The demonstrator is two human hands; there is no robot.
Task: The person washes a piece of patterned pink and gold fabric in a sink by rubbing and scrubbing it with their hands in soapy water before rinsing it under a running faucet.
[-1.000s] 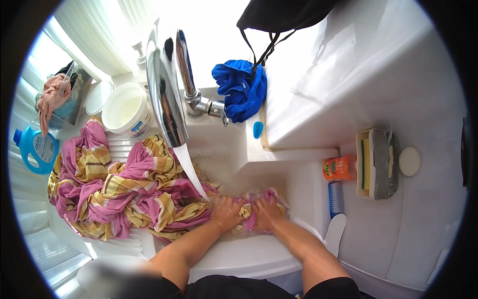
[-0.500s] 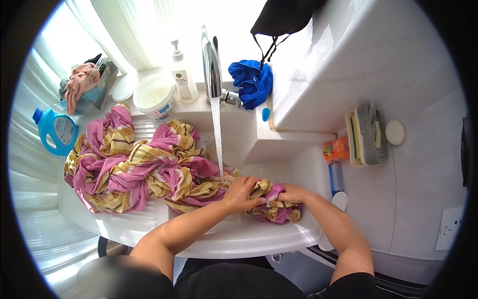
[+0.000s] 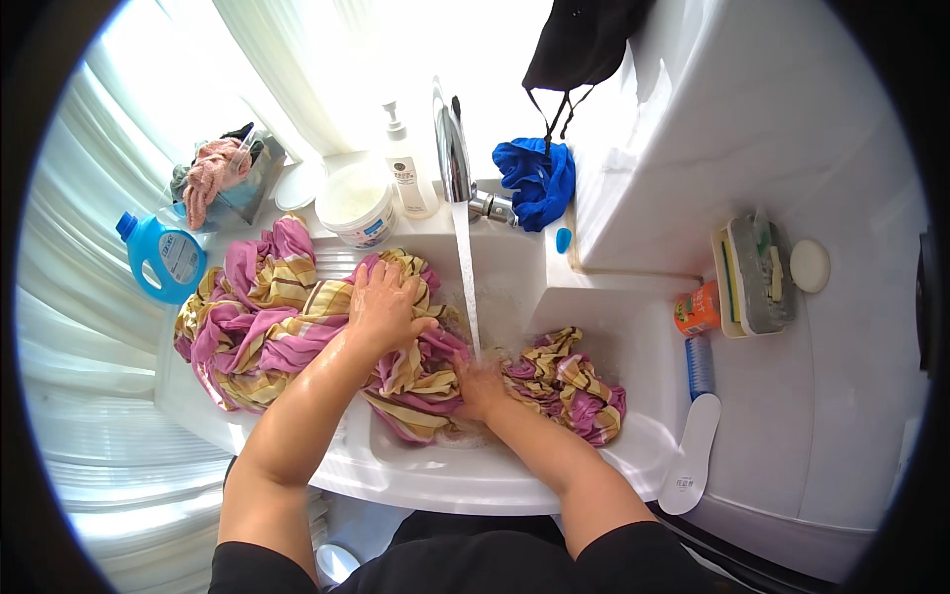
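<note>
A long pink cloth with yellow and brown stripes lies bunched across the ribbed left side of the sink and trails down into the basin. My left hand rests on top of the heap, fingers spread. My right hand is closed on the cloth in the basin, its fingertips partly lost in the folds and splashing water. Water falls from the chrome faucet beside that hand. Further right, a wet wad of the same cloth sits in the basin.
Along the back stand a white tub, a pump bottle and a blue cloth. A blue detergent jug is at left. On the right ledge are an orange packet, a brush and a white insole.
My left hand has moved left and up onto the heap. The right hand has shifted left to beside the water stream, leaving the wad at right. The whole view has shifted somewhat.
</note>
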